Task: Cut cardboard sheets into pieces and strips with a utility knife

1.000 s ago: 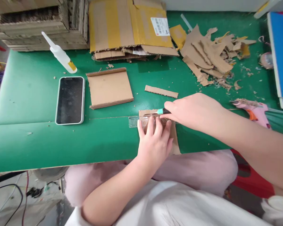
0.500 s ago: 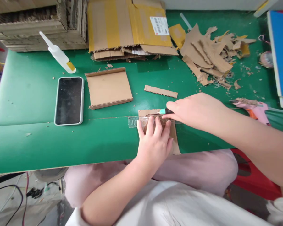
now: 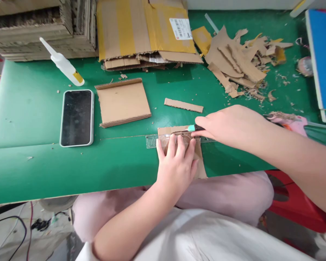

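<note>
My left hand (image 3: 176,163) lies with spread fingers on a clear plastic ruler (image 3: 151,141), pressing it flat across a piece of cardboard (image 3: 163,130) near the table's front edge. In my right hand (image 3: 228,125) is a craft knife (image 3: 192,128) with a black and teal handle. Its thin blade points left and rests along the ruler's far edge, over the cardboard. My left palm and fingers cover part of the cardboard and the ruler's middle. Just beyond lies a narrow cardboard strip (image 3: 183,105). To the left is a cardboard panel (image 3: 123,101) with raised strips along two edges.
A phone (image 3: 77,118) and a white glue bottle (image 3: 63,65) lie on the green table (image 3: 43,170) at left. At the back are a taped carton (image 3: 141,29), stacked cardboard (image 3: 43,32) and cardboard scraps (image 3: 236,61). A pink glue gun (image 3: 299,123) and blue board (image 3: 323,61) are at right.
My right hand has slid slightly to the right with the craft knife, along the ruler. My left hand stays on the ruler. The whole view has shifted a little.
</note>
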Available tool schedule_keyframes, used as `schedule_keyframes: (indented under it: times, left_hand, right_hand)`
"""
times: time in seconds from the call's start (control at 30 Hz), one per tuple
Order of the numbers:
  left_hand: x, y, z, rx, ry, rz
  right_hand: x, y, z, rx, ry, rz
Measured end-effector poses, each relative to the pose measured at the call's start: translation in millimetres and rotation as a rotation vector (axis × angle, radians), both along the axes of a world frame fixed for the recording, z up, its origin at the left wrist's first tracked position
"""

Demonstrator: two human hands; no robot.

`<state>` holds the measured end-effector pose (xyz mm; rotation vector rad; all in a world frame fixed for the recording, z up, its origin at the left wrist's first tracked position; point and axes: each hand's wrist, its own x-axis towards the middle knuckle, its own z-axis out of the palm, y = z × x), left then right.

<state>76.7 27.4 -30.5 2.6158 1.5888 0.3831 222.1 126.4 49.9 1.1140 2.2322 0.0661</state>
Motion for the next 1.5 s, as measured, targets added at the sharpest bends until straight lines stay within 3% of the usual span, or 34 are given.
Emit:
schedule_keyframes:
  times: [0.8,0.9,1.0,1.13,1.23,1.5]
  left_hand:
    - [0,-1,-0.7,0.001,-0.004,0.006]
    - [0,-1,-0.1,0.0,0.001,0.006]
    - [-1,-1,0.7,-0.009,0.002,0.005]
    - [-1,-1,0.3,-0.007,-0.01,0.009]
    - [0,-1,-0.2,-0.013,-0.016,0.009]
    - [-1,-1,-0.3,-0.024,-0.012,0.003]
  right_hand:
    - [-6,-1,2.9,-0.048,0.022,-0.014]
    - [5,2,-1.3,-0.017,0.08,-0.083]
    - [22,3,-8.5,0.026,0.162,-0.24]
    - [40,-1,-21.6,-0.06,0.23,-0.369]
    - [46,-5,-30.5,-0.123,0.286,-0.421]
    - [51,-9,-37.1,-0.105,0.382,-0.439]
